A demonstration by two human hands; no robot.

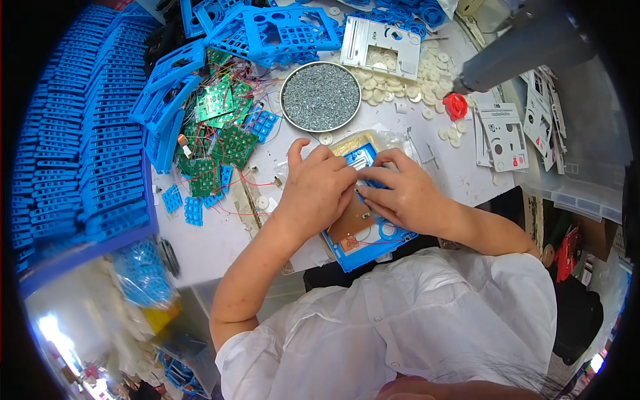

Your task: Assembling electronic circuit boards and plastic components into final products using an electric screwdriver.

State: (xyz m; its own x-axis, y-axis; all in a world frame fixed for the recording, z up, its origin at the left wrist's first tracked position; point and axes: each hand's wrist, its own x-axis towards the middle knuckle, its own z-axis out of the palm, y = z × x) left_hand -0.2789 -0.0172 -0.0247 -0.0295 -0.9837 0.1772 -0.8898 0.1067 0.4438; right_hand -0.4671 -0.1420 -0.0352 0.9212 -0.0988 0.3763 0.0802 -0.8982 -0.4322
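In front of me lies a blue plastic casing [371, 251], tilted on the table, with a brown circuit board [352, 223] inside it. Thin red wires run across its near end. My left hand [319, 187] bends over the casing's left side, its thumb and fingertips drawn together above the board. From the other side my right hand [404, 193] reaches in, fingers curled and tips pressed close to the left ones. Whatever small part lies between the fingertips is hidden. Under the far end of the casing is a yellowish pad [353, 142].
A round tin of small screws [321, 97] stands beyond my hands. Green circuit boards [237, 147] with tangled wires lie left, beside stacked blue casings [110, 133]. White discs [387, 87] and pale panels [501, 137] are at the right. A grey tool with a red tip [455, 105] hangs overhead.
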